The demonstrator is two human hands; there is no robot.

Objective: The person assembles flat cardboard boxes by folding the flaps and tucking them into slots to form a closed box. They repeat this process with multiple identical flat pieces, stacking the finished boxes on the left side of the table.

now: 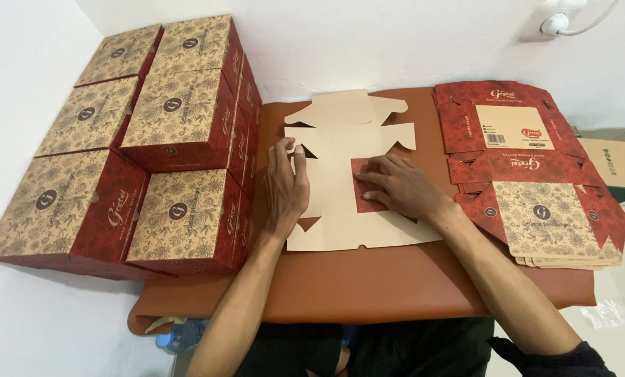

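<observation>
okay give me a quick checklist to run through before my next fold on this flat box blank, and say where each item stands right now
1. Flat blank lies plain side up on the brown table: ok.
2. Left hand pins the blank's left edge: ok.
3. Right hand presses the folded red flap: ok.
4. Crease fully flattened under the fingers: cannot tell.
5. Stack of unfolded blanks lies to the right, apart from the working blank: ok.
6. Finished boxes stacked left, close by the left forearm: ok.
</observation>
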